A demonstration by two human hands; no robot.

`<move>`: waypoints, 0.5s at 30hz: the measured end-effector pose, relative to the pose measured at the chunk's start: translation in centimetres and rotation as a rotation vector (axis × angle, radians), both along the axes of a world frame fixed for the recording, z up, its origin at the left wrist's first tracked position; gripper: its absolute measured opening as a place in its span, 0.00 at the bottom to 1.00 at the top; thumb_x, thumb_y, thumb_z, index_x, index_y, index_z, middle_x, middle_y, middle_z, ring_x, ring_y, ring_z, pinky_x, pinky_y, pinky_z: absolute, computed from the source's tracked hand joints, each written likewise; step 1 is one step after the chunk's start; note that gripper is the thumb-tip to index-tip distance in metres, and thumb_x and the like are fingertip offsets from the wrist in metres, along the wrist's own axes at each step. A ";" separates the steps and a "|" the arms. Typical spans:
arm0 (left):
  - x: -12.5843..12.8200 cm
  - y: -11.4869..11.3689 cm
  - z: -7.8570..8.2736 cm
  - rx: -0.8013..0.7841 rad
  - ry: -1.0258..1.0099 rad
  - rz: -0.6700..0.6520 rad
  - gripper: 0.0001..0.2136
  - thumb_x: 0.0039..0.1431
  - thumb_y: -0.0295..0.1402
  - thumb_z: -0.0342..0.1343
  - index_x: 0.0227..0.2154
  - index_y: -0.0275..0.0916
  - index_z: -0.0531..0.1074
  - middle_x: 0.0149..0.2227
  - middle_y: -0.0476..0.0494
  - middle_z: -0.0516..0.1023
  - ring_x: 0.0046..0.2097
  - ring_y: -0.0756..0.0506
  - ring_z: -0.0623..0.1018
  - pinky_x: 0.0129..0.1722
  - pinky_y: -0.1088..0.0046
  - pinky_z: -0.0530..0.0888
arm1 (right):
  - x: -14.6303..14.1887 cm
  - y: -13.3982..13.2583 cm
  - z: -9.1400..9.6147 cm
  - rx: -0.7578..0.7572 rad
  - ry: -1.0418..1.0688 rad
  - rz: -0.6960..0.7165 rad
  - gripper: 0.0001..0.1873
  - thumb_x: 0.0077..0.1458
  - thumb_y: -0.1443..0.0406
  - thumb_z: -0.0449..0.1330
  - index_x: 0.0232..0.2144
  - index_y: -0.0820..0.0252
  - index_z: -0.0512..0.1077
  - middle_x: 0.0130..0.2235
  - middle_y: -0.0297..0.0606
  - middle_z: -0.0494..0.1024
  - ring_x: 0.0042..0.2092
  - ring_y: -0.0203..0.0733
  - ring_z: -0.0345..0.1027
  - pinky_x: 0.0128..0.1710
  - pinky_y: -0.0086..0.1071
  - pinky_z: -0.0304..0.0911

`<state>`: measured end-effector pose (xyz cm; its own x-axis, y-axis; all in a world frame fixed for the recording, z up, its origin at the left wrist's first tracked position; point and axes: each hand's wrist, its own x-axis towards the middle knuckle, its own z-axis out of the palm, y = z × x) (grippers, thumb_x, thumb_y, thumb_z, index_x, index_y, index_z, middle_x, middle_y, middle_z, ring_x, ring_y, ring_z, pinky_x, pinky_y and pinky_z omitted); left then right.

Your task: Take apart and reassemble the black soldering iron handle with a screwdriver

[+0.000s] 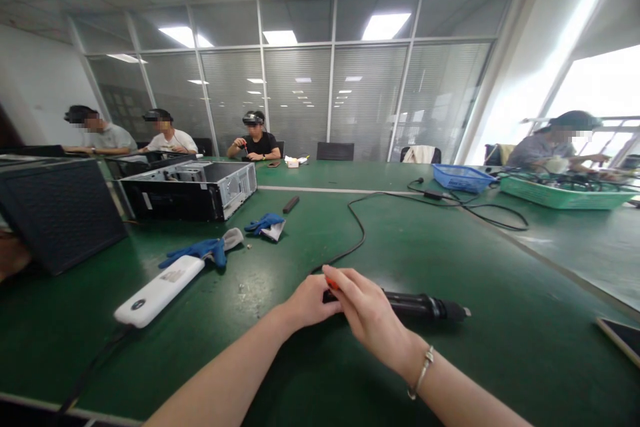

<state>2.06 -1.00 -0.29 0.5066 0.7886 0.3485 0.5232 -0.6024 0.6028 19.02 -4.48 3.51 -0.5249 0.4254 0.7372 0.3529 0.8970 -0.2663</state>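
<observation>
A black electric screwdriver (413, 305) lies on the green table in front of me, its tip pointing right and its cord running off from the left end. My left hand (311, 300) is closed round the cord end, thumb and fingers against the black body. Over the same end comes my right hand (369, 310), its fingers bent and pressed together, covering part of the tool. Between the hands shows a small orange-red part (331, 283); whether it belongs to the screwdriver I cannot tell. The right thumb is hidden.
Left of my hands are a white power bank (163, 290), blue-and-grey gloves (203, 250) and an open computer case (193, 190). The black cord (361, 230) runs back towards a blue basket (463, 178). A green tray (565, 193) holds cables. Several people sit around the table.
</observation>
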 end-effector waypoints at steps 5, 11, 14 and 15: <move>0.0 0.3 -0.4 -0.001 -0.005 -0.032 0.06 0.53 0.25 0.57 0.35 0.35 0.76 0.37 0.45 0.80 0.39 0.45 0.78 0.40 0.74 0.73 | -0.8 0.1 0.0 0.082 0.073 -0.113 0.25 0.60 0.71 0.54 0.58 0.53 0.60 0.46 0.45 0.71 0.44 0.45 0.69 0.41 0.40 0.72; 0.0 0.2 -0.1 -0.002 0.043 0.024 0.04 0.51 0.26 0.57 0.31 0.34 0.76 0.33 0.45 0.79 0.36 0.45 0.78 0.37 0.74 0.73 | -0.5 -0.2 -0.2 0.038 0.094 -0.032 0.30 0.62 0.75 0.47 0.64 0.53 0.52 0.52 0.47 0.70 0.51 0.44 0.68 0.48 0.40 0.71; 0.0 0.0 0.2 -0.009 0.033 -0.014 0.06 0.52 0.24 0.56 0.33 0.35 0.76 0.34 0.46 0.80 0.37 0.45 0.78 0.38 0.74 0.73 | -0.4 -0.3 -0.1 0.045 0.119 -0.099 0.28 0.61 0.71 0.52 0.63 0.53 0.56 0.54 0.48 0.68 0.54 0.47 0.67 0.51 0.43 0.70; 0.0 -0.1 0.4 -0.009 0.023 -0.023 0.08 0.53 0.24 0.55 0.34 0.35 0.76 0.36 0.45 0.80 0.38 0.45 0.78 0.40 0.73 0.73 | -0.4 -0.3 -0.2 0.062 0.124 -0.137 0.27 0.61 0.70 0.54 0.61 0.52 0.59 0.51 0.47 0.69 0.51 0.47 0.69 0.48 0.43 0.71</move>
